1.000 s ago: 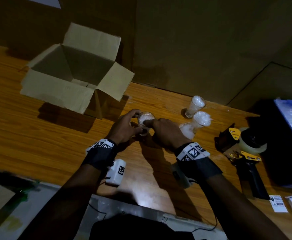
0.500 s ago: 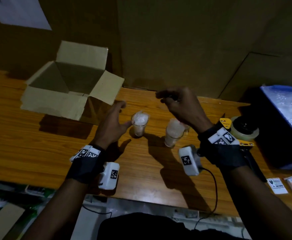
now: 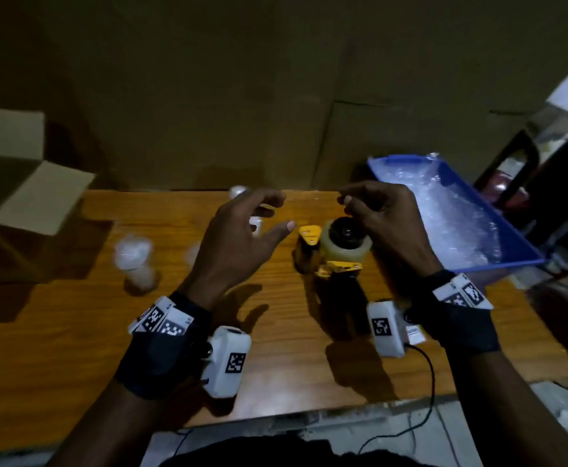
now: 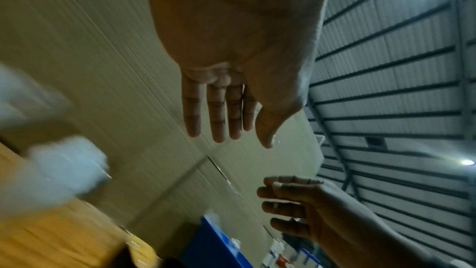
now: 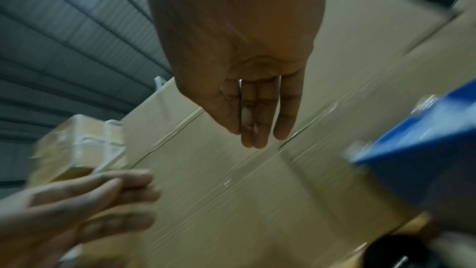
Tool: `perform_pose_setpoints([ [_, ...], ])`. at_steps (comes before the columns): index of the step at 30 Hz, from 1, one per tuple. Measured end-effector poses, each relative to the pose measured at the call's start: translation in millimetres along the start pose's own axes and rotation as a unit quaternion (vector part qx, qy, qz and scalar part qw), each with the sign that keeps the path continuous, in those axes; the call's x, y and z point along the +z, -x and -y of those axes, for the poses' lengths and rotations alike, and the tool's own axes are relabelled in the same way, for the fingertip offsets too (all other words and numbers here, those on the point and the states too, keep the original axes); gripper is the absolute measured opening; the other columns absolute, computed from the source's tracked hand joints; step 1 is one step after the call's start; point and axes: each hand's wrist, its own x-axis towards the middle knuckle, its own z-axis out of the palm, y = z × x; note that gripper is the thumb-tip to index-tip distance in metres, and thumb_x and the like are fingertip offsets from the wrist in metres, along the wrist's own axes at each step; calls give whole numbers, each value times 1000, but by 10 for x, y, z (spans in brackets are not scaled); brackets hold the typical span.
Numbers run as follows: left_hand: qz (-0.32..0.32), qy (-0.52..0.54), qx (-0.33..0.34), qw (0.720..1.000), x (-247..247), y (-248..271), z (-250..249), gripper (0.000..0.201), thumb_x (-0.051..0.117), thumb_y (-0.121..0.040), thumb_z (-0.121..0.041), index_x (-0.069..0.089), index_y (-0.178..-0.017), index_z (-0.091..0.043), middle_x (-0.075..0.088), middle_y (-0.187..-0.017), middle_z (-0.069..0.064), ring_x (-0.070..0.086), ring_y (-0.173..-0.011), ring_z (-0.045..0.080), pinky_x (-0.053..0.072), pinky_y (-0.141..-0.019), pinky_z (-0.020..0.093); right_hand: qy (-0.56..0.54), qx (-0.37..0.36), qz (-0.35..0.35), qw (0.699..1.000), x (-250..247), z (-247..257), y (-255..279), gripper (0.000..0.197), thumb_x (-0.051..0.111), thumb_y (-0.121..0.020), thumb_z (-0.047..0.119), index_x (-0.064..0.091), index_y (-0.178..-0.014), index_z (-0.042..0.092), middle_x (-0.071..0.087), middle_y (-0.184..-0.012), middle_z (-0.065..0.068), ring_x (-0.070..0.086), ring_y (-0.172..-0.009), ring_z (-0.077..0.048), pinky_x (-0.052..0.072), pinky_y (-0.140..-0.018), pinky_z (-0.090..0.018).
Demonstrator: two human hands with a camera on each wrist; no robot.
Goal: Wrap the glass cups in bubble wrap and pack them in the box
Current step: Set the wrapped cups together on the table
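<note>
A glass cup [image 3: 134,261] stuffed with bubble wrap stands blurred on the wooden table [image 3: 73,348], left of my hands. Two more cups show partly, one far cup [image 3: 238,192] past my left fingers and one cup [image 3: 256,225] behind them. My left hand [image 3: 272,214] hovers over the table with fingers spread and holds nothing; the left wrist view shows the same left hand [image 4: 239,125] with straight fingers. My right hand [image 3: 348,200] hangs loosely curled and empty above the tape dispenser [image 3: 339,244]. The open cardboard box [image 3: 29,197] sits at the far left.
A blue tray [image 3: 511,261] full of bubble wrap sits at the table's right end, beyond my right hand [image 5: 257,129]. Large cardboard sheets form the wall behind the table. The table's near edge lies just below my wrists. A dark chair stands at the far right.
My left hand has let go of the cup and both hands have moved right, now over the tape dispenser area. The view swung right, bringing the blue tray into sight.
</note>
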Motion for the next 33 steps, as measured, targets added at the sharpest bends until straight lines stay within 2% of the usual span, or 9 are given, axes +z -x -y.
perform_pose_setpoints([
  [3,24,21,-3,999,481,-148,-191,31,77,-87,-29,65,-115,-26,65,-115,-18,64,-103,-1,58,-81,40,24,21,-38,999,-644,-435,-163,11,68,-84,28,75,-92,24,76,-89,2,72,-83,-12,54,-75,-33],
  [7,44,31,-11,998,957,-282,-310,29,76,-88,-28,65,-114,-28,67,-114,-16,65,-102,2,58,-81,48,42,80,-38,995,-1438,-1020,-564,8,70,-88,14,73,-95,17,75,-84,-14,69,-74,-21,51,-70,-35],
  [10,46,36,-34,998,1204,-357,-360,28,77,-87,-25,66,-113,-26,67,-114,-16,65,-102,3,58,-82,51,78,99,-16,992,-1759,-1349,-897,7,71,-87,6,73,-93,3,68,-72,-12,61,-55,-6,51,-61,-29],
  [14,43,33,-53,997,1401,-440,-439,26,76,-87,-24,67,-112,-25,68,-113,-16,66,-101,2,58,-82,51,140,137,90,977,-1666,-1717,-1317,16,77,-84,12,73,-90,-3,69,-77,-20,62,-66,-24,54,-65,-36],
  [17,39,23,-64,997,1457,-480,-474,26,76,-88,-24,67,-112,-24,68,-113,-15,66,-101,2,59,-79,53,230,141,206,941,-1438,-1857,-1526,29,81,-83,24,75,-94,-2,74,-84,-22,69,-73,-29,60,-72,-42],
  [20,35,13,-76,996,1468,-516,-488,26,75,-88,-25,67,-113,-25,68,-113,-15,66,-102,2,60,-73,54,304,136,277,901,-1231,-1910,-1637,43,84,-79,32,72,-100,-3,74,-86,-20,71,-73,-28,58,-68,-37],
  [22,27,4,-86,996,1468,-540,-486,26,75,-87,-26,67,-112,-26,67,-113,-16,66,-102,2,60,-76,53,332,131,289,889,-1095,-1980,-1667,51,85,-76,38,70,-107,1,73,-93,-18,68,-73,-24,56,-72,-36],
  [27,16,0,-104,994,1471,-568,-465,27,76,-86,-26,67,-112,-25,68,-114,-16,66,-101,0,58,-83,52,415,87,277,862,-761,-2279,-1610,52,80,-80,38,61,-122,13,60,-124,-11,59,-115,-32,46,-91,-37],
  [33,28,-4,-102,994,1405,-631,-392,29,76,-86,-26,67,-112,-27,68,-114,-17,66,-101,0,59,-83,47,417,90,211,880,-826,-2351,-1682,29,77,-79,22,72,-106,13,69,-112,-14,65,-102,-35,50,-80,-37],
])
